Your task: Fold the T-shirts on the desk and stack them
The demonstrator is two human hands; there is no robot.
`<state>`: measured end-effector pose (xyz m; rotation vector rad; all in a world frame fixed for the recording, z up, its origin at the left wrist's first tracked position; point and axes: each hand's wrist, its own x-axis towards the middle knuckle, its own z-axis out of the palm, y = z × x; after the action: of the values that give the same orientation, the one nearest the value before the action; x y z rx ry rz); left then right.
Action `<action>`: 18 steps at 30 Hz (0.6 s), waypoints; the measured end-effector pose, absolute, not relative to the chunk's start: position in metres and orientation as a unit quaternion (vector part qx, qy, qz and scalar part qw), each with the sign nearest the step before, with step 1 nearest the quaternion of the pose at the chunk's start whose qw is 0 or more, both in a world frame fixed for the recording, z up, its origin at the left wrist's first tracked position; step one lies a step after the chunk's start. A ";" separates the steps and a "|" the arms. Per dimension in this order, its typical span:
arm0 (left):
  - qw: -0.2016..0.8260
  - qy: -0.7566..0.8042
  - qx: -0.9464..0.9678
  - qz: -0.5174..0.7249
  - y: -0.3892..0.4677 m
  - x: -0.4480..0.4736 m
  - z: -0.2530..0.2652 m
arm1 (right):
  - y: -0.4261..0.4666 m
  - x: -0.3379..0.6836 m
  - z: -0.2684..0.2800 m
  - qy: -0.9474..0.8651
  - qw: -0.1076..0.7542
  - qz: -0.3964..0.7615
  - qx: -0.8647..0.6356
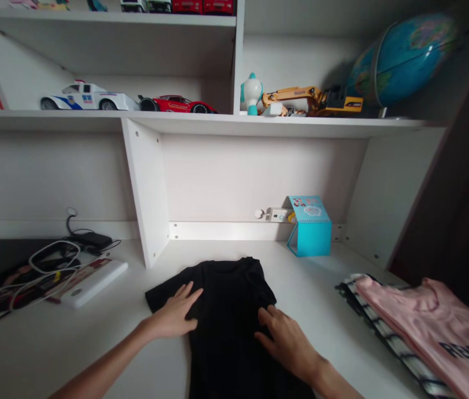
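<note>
A black T-shirt [230, 310] lies spread on the white desk [51, 343], its collar end pointing away from me. My left hand [174, 316] rests flat on the shirt's left sleeve area, fingers apart. Flat on the shirt's right side lies my right hand [286, 341], fingers pointing to the upper left near the right sleeve. Neither hand grips the cloth.
A pink shirt [438, 332] lies on a striped garment [388, 332] at the right. A turquoise box [310, 227] stands at the back by the wall. Cables and a white flat device [88, 282] lie at the left. Toy cars, an excavator and a globe [401, 58] fill the shelf above.
</note>
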<state>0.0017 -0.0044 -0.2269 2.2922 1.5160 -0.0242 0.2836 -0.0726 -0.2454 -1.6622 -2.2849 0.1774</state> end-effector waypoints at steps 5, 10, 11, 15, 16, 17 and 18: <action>0.214 0.596 0.771 -0.067 0.015 -0.028 -0.223 | -0.034 0.308 -0.253 -0.777 0.214 0.100 -0.583; 0.207 0.545 0.808 -0.086 0.059 -0.038 -0.229 | 0.001 0.371 -0.252 -0.736 0.201 0.072 -0.643; 0.205 0.549 0.805 -0.090 0.070 -0.037 -0.226 | 0.005 0.382 -0.252 -0.726 0.191 0.061 -0.657; 0.144 0.620 0.769 -0.064 0.096 -0.011 -0.215 | 0.013 0.391 -0.247 -0.724 0.149 0.023 -0.674; 0.121 0.627 0.768 -0.043 0.096 0.001 -0.215 | 0.015 0.383 -0.245 -0.731 0.147 0.016 -0.666; 0.101 0.625 0.774 -0.019 0.094 0.016 -0.218 | 0.018 0.371 -0.244 -0.741 0.149 0.012 -0.654; 0.092 0.615 0.783 0.001 0.089 0.031 -0.224 | 0.020 0.358 -0.243 -0.753 0.152 0.010 -0.640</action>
<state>0.0306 0.0892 -0.2239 2.3261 1.8277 0.0024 0.3578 0.0204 -0.2432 -1.8375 -2.1617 0.0276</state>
